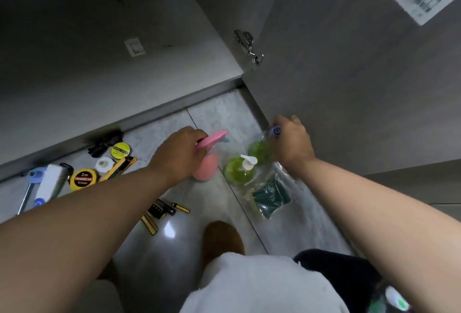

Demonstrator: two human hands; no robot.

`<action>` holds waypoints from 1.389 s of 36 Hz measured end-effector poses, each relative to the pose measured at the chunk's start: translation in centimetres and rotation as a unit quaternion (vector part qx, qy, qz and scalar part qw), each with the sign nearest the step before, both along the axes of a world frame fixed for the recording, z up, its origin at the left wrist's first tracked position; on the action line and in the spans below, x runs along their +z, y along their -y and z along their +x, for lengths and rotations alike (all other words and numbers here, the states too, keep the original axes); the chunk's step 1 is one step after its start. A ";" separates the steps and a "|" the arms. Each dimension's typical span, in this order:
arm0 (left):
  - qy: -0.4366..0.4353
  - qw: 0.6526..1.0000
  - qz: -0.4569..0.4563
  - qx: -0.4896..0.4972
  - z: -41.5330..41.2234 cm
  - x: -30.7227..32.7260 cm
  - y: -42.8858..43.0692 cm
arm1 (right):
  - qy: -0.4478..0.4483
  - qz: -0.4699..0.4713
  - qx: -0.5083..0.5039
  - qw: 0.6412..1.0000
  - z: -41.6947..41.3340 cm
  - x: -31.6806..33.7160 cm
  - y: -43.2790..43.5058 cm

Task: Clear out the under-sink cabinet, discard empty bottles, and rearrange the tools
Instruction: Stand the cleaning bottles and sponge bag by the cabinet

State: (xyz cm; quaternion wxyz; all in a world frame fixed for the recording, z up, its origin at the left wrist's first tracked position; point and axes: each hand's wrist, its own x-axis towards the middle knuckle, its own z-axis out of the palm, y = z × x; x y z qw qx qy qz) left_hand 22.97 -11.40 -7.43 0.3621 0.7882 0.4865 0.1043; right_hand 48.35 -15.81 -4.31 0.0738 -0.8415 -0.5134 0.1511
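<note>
Bottles stood out on the tile floor (294, 225) before the cabinet (124, 83), tools (84, 178) grouped apart at left, prob. for sorting. Left hand (179, 155) had fingers curled round the pink spray bottle (205, 171) at its trigger head, I'd judge to lift & check if empty. Right hand (293, 143) pinched a clear item (276, 130) w/ a blue mark beside the green pump bottles (239, 170); bag or bottle, I couldn't tell.

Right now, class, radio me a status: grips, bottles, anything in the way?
Left grip holds pink spray bottle by its head. Right grip holds top of clear bag with green pump bottles. Tools lie on floor, left.
</note>
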 end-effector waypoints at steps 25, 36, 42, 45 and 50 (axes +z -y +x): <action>0.055 0.992 -0.074 0.088 -2.9 -2.5 -0.4 | -0.151 -0.014 0.203 0.967 -5.3 -1.3 -13.1; 0.087 0.984 -0.097 0.124 -0.4 -2.2 1.1 | -0.052 -0.287 0.300 0.908 -1.3 -1.6 -1.7; 0.091 0.981 -0.094 0.140 -0.5 -2.4 1.1 | -0.131 -0.167 0.153 0.965 -1.0 -0.9 -5.5; 0.108 0.979 -0.103 0.136 -0.5 -2.5 1.3 | -0.024 -0.139 0.171 0.975 -0.6 -0.3 -8.8; 0.147 0.973 -0.115 0.137 -0.6 -2.9 1.3 | 0.018 -0.100 0.146 0.984 -0.7 -1.0 -13.6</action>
